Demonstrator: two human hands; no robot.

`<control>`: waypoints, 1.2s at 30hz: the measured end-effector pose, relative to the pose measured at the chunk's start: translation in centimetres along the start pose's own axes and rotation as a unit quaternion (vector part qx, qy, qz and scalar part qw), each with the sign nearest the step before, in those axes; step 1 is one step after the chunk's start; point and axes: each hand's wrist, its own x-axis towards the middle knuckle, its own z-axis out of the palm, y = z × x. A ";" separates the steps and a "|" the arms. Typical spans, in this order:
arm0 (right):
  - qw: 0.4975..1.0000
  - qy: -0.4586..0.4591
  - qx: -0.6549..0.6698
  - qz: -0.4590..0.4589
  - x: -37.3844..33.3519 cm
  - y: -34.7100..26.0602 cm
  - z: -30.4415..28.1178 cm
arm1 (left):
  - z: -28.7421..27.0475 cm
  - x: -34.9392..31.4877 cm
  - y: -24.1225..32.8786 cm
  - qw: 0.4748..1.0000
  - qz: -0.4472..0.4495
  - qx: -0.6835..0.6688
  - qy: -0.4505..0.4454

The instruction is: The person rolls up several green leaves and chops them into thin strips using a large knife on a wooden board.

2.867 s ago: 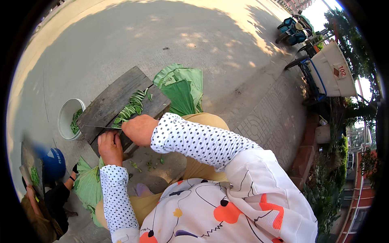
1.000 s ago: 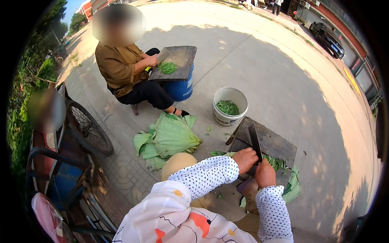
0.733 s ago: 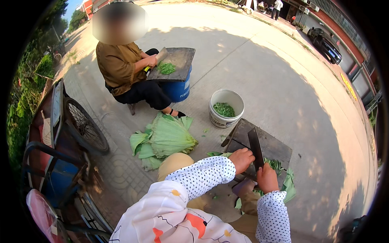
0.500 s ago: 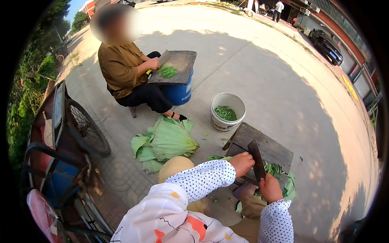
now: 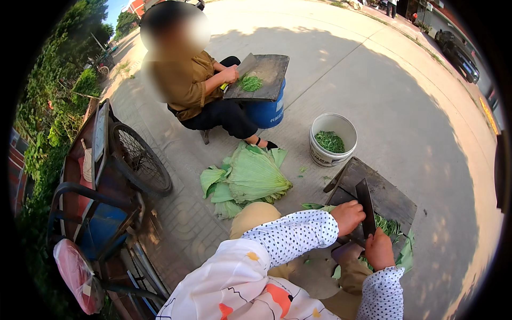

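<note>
Wooden bench (image 5: 388, 190): right hand (image 5: 380, 249) grips knife (image 5: 366, 205); left hand (image 5: 349, 217), grip hidden. Apparent step: slicing leaves (image 5: 388, 226). Next cut likely requires steady leaves.

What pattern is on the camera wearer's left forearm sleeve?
The sleeve is white with small dark dots; the head view shows it best.

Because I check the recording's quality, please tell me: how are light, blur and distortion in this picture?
Head view, light: left hand, right hand and knife lie in shade, while the far road is bright with sun. Head view, blur: a soft patch covers the seated person's head and shoulder; the hands look fairly sharp. Head view, distortion: edges curve toward the black rim.
</note>
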 end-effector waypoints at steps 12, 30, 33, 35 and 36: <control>0.993 0.113 0.009 0.037 2.3 0.2 2.5 | -2.0 0.9 1.5 0.999 0.031 -0.005 -0.011; 0.998 0.041 -0.047 0.007 -0.2 -0.7 2.1 | -0.1 0.0 0.3 1.000 0.012 -0.009 0.002; 0.996 0.085 -0.022 -0.005 1.3 -1.1 3.8 | -0.3 -1.1 -0.1 1.000 0.006 0.009 0.013; 0.993 0.113 0.007 -0.009 2.4 -0.7 4.5 | -0.8 -1.3 0.0 0.999 0.029 0.034 0.019; 0.994 0.112 0.004 -0.010 2.6 -0.2 4.0 | -1.2 -0.9 0.2 0.999 0.033 0.040 0.010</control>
